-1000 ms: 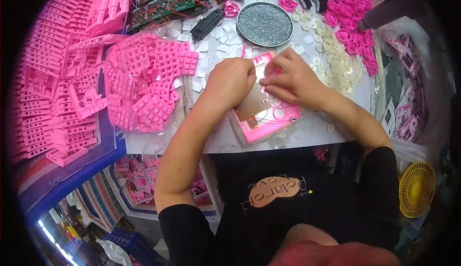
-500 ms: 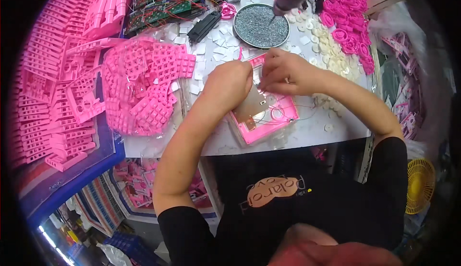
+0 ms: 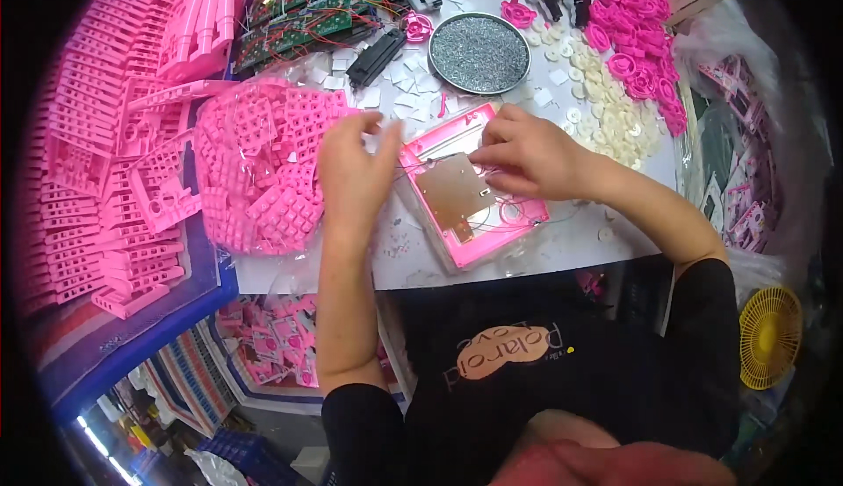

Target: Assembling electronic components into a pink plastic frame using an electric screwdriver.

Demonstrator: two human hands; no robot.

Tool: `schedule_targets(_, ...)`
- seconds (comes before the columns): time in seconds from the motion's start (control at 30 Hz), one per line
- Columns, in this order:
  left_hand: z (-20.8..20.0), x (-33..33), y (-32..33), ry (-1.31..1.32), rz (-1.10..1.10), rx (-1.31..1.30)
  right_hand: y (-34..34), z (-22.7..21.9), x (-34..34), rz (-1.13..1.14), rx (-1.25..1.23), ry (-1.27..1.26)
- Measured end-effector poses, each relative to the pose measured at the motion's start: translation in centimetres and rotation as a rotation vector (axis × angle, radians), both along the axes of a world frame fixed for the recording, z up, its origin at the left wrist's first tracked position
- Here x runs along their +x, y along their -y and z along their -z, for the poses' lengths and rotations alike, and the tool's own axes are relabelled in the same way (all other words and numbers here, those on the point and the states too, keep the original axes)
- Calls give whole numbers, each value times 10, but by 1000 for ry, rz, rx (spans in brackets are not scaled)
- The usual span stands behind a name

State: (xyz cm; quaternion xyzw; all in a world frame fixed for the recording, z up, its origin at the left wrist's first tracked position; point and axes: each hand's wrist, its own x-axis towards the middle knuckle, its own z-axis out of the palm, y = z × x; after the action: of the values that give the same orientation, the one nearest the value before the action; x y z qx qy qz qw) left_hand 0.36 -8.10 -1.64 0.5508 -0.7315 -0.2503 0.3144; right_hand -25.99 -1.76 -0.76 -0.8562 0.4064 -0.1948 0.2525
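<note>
At far left, pink frames (image 3: 83, 179) stood stacked, uncountable. Next, one clear bag (image 3: 250, 126) of pink keypads (image 3: 285, 214). My left hand (image 3: 356, 165) hung beside it, fingers parted. Between my hands, on white table (image 3: 601, 244), lay one pink case (image 3: 502, 240), one brown plate (image 3: 448, 189) inside. Beyond, one round tin (image 3: 479, 92). Lettering (image 3: 505, 350) marked my black shirt (image 3: 615, 389). My right hand (image 3: 536, 157) bent over case's right side; whether fingers pinched anything, couldn't tell. Farther right, heaped cream discs (image 3: 615, 108), one yellow grille (image 3: 768, 338).

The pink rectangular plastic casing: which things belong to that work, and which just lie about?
Seemingly in use:
pink rectangular plastic casing
flat brownish plate inside it

Apparently lying about:
green wired circuit boards
black oblong plastic part
yellow round slatted plastic object
</note>
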Motion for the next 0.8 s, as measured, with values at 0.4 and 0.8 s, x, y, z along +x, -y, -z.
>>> schedule_targets(0.4,-6,-31,-36,-49,189,-79,23,-5,53,253,16,261)
schedule_targets(0.8,5,-35,-33,-385,331,268,29,0,32,198,-122,157)
